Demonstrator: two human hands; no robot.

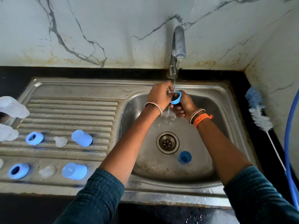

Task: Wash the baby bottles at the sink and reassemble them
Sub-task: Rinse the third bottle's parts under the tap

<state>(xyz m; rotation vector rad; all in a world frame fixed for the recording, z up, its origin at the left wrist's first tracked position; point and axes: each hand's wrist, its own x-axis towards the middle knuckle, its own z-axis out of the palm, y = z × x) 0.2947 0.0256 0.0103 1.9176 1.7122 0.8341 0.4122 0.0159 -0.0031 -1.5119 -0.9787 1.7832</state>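
Note:
Over the steel sink basin (pixel 210 156), under the running tap (pixel 178 44), both hands hold one blue bottle ring (pixel 176 98). My left hand (pixel 159 94) grips its left side with a thumb at the rim; my right hand (pixel 184 105) cups it from below and the right. Water spills off beneath them. A blue cap (pixel 185 157) lies in the basin right of the drain (pixel 168 142). On the drainboard (pixel 72 109) lie two blue rings (pixel 34 138) (pixel 18 171), two clear teats (pixel 60 141) (pixel 47 171) and two blue caps (pixel 81 138) (pixel 74 171).
Two clear bottles (pixel 13 107) (pixel 7 132) stick in from the left edge over the drainboard. A blue and white bottle brush (pixel 258 113) lies on the black counter right of the sink, beside a blue hose (pixel 289 143). A marble wall stands behind.

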